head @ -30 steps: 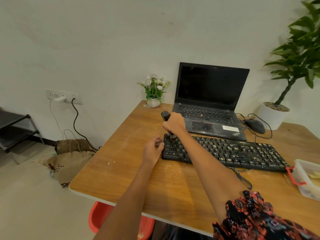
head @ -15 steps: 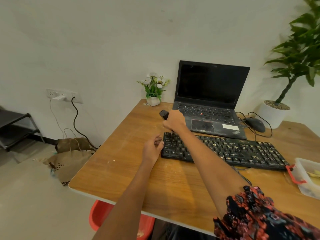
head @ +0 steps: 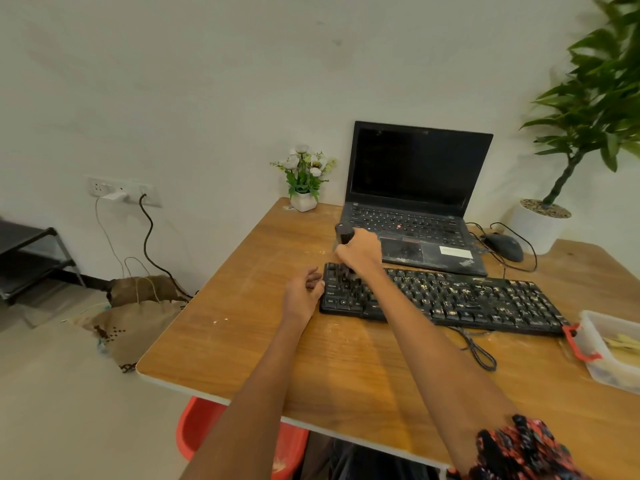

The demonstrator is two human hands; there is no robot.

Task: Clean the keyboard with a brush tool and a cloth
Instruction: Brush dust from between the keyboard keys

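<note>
- Head view: a black keyboard [head: 450,299] lies across the middle of a wooden table [head: 242,306], its long side running left to right, with pale specks scattered over the keys on its middle and right parts.
- The right hand [head: 360,252] is curled round the black handle of a brush tool [head: 343,237]; the handle's top sticks up above the fist, and the bristle end meets the keys at the far left part of the keyboard.
- The left hand [head: 303,292] rests on the table just beside the keyboard's left edge, fingers loosely bent and touching that edge, holding nothing.
- An open black laptop [head: 415,202] with a dark screen stands just beyond the keyboard, towards the wall.
- A small white pot of white flowers [head: 304,178] sits at the table's far left corner, left of the laptop.
- A black mouse [head: 504,245] lies right of the laptop, its cable looping beside it.
- A large potted plant [head: 588,116] stands at the far right.
- A clear plastic container [head: 613,348] with a red clip sits at the right edge, near the keyboard's right end.
- The keyboard's cable [head: 478,348] curls on the table on the near side.
- A red seat [head: 194,427] shows under the near edge of the table.
- Brown bags [head: 138,306] lie on the floor at left, below a wall socket [head: 117,192].
</note>
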